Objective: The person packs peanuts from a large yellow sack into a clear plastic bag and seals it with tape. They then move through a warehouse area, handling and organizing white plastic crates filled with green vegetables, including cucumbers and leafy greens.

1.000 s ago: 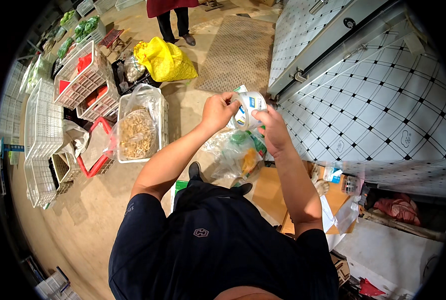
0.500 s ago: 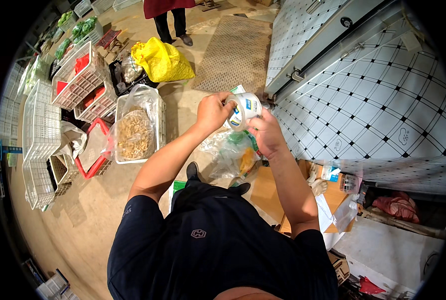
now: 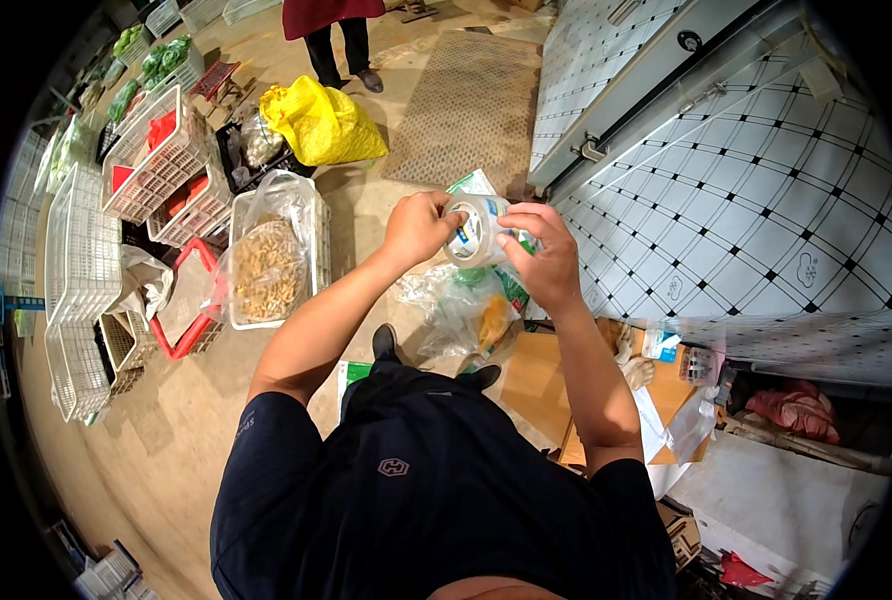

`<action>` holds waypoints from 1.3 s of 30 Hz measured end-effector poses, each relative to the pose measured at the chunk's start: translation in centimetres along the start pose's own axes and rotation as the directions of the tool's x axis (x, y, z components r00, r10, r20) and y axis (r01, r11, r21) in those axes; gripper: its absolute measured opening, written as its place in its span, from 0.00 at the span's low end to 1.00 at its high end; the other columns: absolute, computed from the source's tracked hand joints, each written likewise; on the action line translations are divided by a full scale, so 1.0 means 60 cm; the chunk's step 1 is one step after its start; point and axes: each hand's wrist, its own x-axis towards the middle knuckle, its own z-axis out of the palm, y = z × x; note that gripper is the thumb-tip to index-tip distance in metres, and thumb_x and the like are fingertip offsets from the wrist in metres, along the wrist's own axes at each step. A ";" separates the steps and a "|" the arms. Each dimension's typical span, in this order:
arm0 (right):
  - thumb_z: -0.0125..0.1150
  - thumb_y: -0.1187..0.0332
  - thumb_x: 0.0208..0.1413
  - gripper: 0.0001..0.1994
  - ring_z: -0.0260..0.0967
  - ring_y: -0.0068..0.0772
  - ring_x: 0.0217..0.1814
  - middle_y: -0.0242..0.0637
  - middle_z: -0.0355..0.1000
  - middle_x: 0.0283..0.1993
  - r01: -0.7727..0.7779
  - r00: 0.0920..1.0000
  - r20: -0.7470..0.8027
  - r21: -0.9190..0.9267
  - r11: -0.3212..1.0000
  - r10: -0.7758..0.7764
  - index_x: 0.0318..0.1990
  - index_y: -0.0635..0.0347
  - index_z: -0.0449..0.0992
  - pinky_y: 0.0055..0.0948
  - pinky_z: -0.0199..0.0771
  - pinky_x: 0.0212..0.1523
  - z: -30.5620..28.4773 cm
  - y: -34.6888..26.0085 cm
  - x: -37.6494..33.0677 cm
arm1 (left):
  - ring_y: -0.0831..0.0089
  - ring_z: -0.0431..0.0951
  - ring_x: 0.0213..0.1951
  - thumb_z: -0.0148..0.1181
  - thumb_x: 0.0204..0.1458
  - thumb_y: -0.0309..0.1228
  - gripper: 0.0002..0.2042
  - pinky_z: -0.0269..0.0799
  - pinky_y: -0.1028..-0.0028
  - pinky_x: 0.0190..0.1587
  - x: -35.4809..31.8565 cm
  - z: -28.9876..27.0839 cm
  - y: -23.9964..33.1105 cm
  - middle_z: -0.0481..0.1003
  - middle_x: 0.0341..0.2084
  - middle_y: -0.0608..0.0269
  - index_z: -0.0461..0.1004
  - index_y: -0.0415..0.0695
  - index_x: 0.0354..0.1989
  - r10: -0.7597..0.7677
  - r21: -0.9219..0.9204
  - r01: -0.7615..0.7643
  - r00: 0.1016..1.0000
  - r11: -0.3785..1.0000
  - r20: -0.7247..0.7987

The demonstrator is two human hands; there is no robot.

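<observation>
A wide roll of clear packing tape [image 3: 478,232] with a printed white and blue core is in front of my chest. My left hand [image 3: 418,230] grips its left rim, the thumb hooked into the core opening. My right hand [image 3: 546,255] is curled over the roll's right side, fingers on top and thumb against the outer surface. Below the roll, clear and green plastic bags [image 3: 471,310] with something yellow-orange inside lie on the floor. Whether a tape end is loose cannot be made out.
At left, a white crate [image 3: 323,235] holds a clear bag of brownish pieces beside stacked crates [image 3: 156,165] and a yellow sack [image 3: 324,122]. A person [image 3: 336,40] stands at the far side. Cardboard [image 3: 536,385] lies right; a patterned wall [image 3: 726,210] rises beyond it.
My right hand has shifted its grip, with fingers now raised and spread over the roll's upper right side. The roll has turned slightly and moved a little left.
</observation>
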 end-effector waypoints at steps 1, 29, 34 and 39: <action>0.66 0.77 0.43 0.11 0.71 0.36 0.50 0.36 0.73 0.45 0.019 1.000 0.009 -0.026 0.999 -0.019 0.37 0.57 0.80 0.30 0.69 0.51 -0.003 0.004 0.002 | 0.58 0.78 0.26 0.64 0.46 0.38 0.12 0.71 0.62 0.31 -0.002 -0.002 0.003 0.77 0.22 0.52 0.80 0.43 0.31 -0.005 0.016 0.005 1.000 1.000 0.008; 0.64 0.74 0.45 0.04 0.72 0.28 0.35 0.31 0.74 0.34 -0.089 0.983 0.167 0.062 0.994 0.078 0.31 0.57 0.80 0.26 0.72 0.37 -0.011 0.015 0.031 | 0.49 0.78 0.29 0.60 0.44 0.36 0.10 0.73 0.56 0.34 0.005 -0.038 0.029 0.77 0.22 0.49 0.77 0.40 0.26 0.094 0.378 -0.091 0.996 0.921 0.012; 0.63 0.74 0.44 0.03 0.72 0.29 0.34 0.31 0.73 0.32 -0.062 0.977 0.206 0.054 0.997 0.050 0.29 0.58 0.77 0.27 0.71 0.36 -0.016 0.021 0.035 | 0.49 0.78 0.29 0.60 0.43 0.36 0.10 0.73 0.56 0.35 0.006 -0.037 0.031 0.76 0.21 0.48 0.77 0.40 0.26 0.110 0.401 -0.111 0.994 0.909 0.025; 0.62 0.73 0.41 0.05 0.71 0.34 0.35 0.32 0.70 0.31 0.037 0.979 0.201 -0.038 0.999 -0.029 0.28 0.56 0.74 0.29 0.71 0.36 -0.012 0.028 0.033 | 0.50 0.78 0.29 0.61 0.42 0.35 0.11 0.73 0.57 0.35 0.003 -0.034 0.035 0.77 0.21 0.48 0.78 0.40 0.27 0.073 0.386 -0.089 0.996 0.918 0.057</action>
